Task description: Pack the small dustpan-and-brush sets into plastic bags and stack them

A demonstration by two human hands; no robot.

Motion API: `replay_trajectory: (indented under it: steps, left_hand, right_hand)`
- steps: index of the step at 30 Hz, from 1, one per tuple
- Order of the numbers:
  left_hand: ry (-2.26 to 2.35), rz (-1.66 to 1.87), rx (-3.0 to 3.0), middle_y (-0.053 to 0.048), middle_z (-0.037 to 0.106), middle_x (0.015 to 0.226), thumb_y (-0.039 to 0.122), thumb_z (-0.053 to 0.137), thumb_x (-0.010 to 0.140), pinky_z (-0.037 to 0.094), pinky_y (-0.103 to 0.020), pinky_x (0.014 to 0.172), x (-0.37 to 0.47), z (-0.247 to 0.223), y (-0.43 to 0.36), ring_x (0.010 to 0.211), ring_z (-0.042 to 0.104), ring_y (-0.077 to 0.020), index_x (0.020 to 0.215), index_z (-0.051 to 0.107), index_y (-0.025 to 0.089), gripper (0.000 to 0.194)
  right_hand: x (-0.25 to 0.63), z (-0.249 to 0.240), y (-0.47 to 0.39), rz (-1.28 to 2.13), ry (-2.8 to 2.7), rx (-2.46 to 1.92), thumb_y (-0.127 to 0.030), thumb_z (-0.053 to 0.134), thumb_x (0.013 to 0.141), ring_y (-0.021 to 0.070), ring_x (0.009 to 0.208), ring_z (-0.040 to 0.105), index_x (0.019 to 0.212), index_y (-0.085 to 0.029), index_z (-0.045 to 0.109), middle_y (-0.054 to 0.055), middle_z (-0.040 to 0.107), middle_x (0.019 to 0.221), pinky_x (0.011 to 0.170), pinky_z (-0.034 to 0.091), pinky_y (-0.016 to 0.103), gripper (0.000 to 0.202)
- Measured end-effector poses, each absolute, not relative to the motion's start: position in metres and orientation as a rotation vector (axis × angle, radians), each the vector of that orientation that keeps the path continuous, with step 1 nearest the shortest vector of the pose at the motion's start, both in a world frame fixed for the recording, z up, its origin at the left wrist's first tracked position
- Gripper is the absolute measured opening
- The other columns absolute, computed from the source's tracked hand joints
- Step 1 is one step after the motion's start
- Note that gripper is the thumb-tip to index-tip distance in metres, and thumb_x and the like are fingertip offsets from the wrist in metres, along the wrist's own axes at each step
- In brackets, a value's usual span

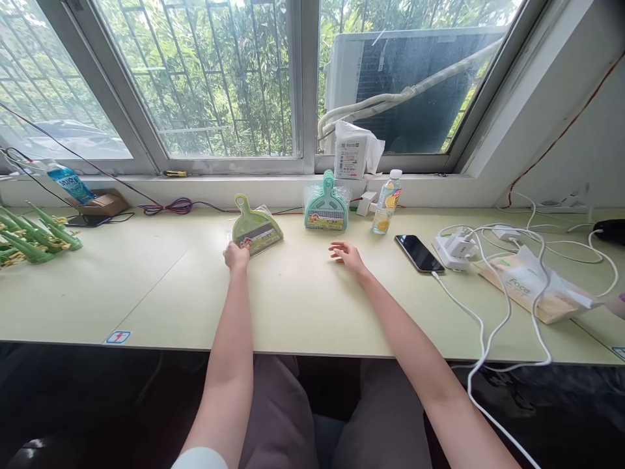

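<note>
My left hand (237, 256) is closed on the lower left corner of a yellow-green dustpan and brush set (257, 228) in clear plastic wrap. The set tilts, its looped handle pointing up and to the left. A teal dustpan and brush set (326, 207), also wrapped, stands upright by the window sill, and its label faces me. Just in front of it, apart from it, my right hand (347, 256) hovers low over the table with fingers spread and nothing in them.
Right of the teal set stand a drink bottle (387, 203) and, on the sill, a tissue pack (352, 153). Further right lie a phone (418, 253), a power strip (453, 251), tangled white cables and a face-tissue pack (537, 286). Green plastic stems (36, 238) lie at far left.
</note>
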State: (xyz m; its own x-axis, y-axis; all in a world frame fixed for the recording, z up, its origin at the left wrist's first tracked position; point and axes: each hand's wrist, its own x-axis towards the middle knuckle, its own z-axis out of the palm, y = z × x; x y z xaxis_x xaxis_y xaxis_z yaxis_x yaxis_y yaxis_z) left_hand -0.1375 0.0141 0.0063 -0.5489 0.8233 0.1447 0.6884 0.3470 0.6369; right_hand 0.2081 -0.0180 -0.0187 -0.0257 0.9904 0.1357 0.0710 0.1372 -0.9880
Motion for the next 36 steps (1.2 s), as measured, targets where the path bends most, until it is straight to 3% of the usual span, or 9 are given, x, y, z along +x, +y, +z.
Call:
replay_trajectory:
  steps: [7, 10, 13, 16, 20, 25, 28, 32, 36]
  left_hand:
    - [2.629, 1.207, 1.192, -0.019, 0.041, 0.137, 0.040, 0.070, 0.074, 0.040, -0.051, 0.098, -0.136, -0.003, 0.010, 0.128, 0.036, -0.0366, 0.107, 0.058, 0.017, 0.041]
    - [2.683, 1.301, 1.153, -0.019, 0.034, 0.142, 0.036, 0.070, 0.077, 0.038, -0.052, 0.100, -0.127, 0.001, 0.004, 0.131, 0.032, -0.0349, 0.118, 0.051, 0.019, 0.048]
    - [2.634, 1.386, 1.207, -0.021, 0.031, 0.143, 0.027, 0.057, 0.086, 0.040, -0.054, 0.097, -0.114, 0.009, -0.004, 0.133, 0.032, -0.0343, 0.130, 0.039, 0.020, 0.049]
    - [2.476, 1.469, 1.478, -0.018, 0.031, 0.144, 0.019, 0.043, 0.090, 0.036, -0.055, 0.101, -0.095, 0.016, -0.010, 0.136, 0.029, -0.0334, 0.128, 0.044, 0.022, 0.038]
    - [2.186, 1.460, 2.054, -0.013, 0.035, 0.144, 0.010, 0.039, 0.087, 0.025, -0.051, 0.111, -0.064, 0.014, -0.011, 0.137, 0.027, -0.0308, 0.117, 0.057, 0.020, 0.036]
    - [1.715, 1.292, 2.526, -0.011, 0.049, 0.133, 0.004, 0.037, 0.084, 0.034, -0.045, 0.106, -0.044, 0.004, -0.010, 0.127, 0.040, -0.0284, 0.098, 0.065, 0.019, 0.036]
    - [1.642, 1.285, 2.547, -0.011, 0.053, 0.128, 0.003, 0.037, 0.084, 0.039, -0.045, 0.102, -0.044, 0.003, -0.009, 0.122, 0.045, -0.0288, 0.093, 0.066, 0.020, 0.034]
    - [1.657, 1.342, 2.468, -0.010, 0.056, 0.122, 0.002, 0.037, 0.083, 0.042, -0.044, 0.098, -0.049, 0.002, -0.007, 0.118, 0.047, -0.0281, 0.087, 0.066, 0.020, 0.034]
    - [1.681, 1.390, 2.387, -0.010, 0.058, 0.115, 0.002, 0.039, 0.083, 0.046, -0.043, 0.094, -0.051, -0.001, -0.006, 0.113, 0.050, -0.0272, 0.083, 0.066, 0.021, 0.033]
  right_hand:
    - [0.207, -0.018, -0.021, 1.101, -1.369, -1.169, -0.030, 0.058, 0.077, 0.0147, 0.077, 0.066, 0.099, -0.020, 0.067, 0.006, 0.071, 0.101, 0.076, 0.052, 0.033, 0.026]
    - [0.207, -0.019, -0.020, 1.100, -1.364, -1.161, -0.030, 0.059, 0.076, 0.0143, 0.077, 0.066, 0.097, -0.020, 0.067, 0.006, 0.072, 0.100, 0.076, 0.053, 0.032, 0.025]
    - [0.207, -0.020, -0.019, 1.104, -1.369, -1.153, -0.031, 0.061, 0.075, 0.0141, 0.076, 0.065, 0.096, -0.020, 0.068, 0.006, 0.071, 0.099, 0.077, 0.053, 0.033, 0.025]
    - [0.206, -0.021, -0.019, 1.102, -1.372, -1.152, -0.031, 0.059, 0.075, 0.0142, 0.076, 0.065, 0.096, -0.019, 0.067, 0.007, 0.071, 0.099, 0.078, 0.053, 0.034, 0.025]
    - [0.207, -0.022, -0.018, 1.075, -1.370, -1.173, -0.029, 0.056, 0.076, 0.0146, 0.077, 0.064, 0.097, -0.019, 0.067, 0.007, 0.070, 0.098, 0.078, 0.054, 0.035, 0.025]
    - [0.212, -0.030, -0.009, 0.951, -1.237, -1.201, -0.027, 0.052, 0.076, 0.0188, 0.095, 0.063, 0.100, -0.019, 0.064, 0.007, 0.067, 0.106, 0.075, 0.056, 0.033, 0.028]
    - [0.215, -0.036, 0.007, 0.781, -1.156, -1.280, -0.024, 0.049, 0.075, 0.0194, 0.100, 0.061, 0.104, -0.018, 0.060, 0.009, 0.065, 0.109, 0.082, 0.054, 0.035, 0.031]
    - [0.219, -0.041, 0.039, 0.504, -1.224, -1.497, -0.022, 0.051, 0.074, 0.0215, 0.107, 0.058, 0.113, -0.016, 0.054, 0.012, 0.062, 0.117, 0.098, 0.044, 0.039, 0.040]
    - [0.221, -0.037, 0.076, 0.393, -1.200, -1.652, -0.029, 0.059, 0.073, 0.0275, 0.123, 0.047, 0.122, -0.017, 0.048, 0.015, 0.057, 0.128, 0.104, 0.035, 0.043, 0.051]
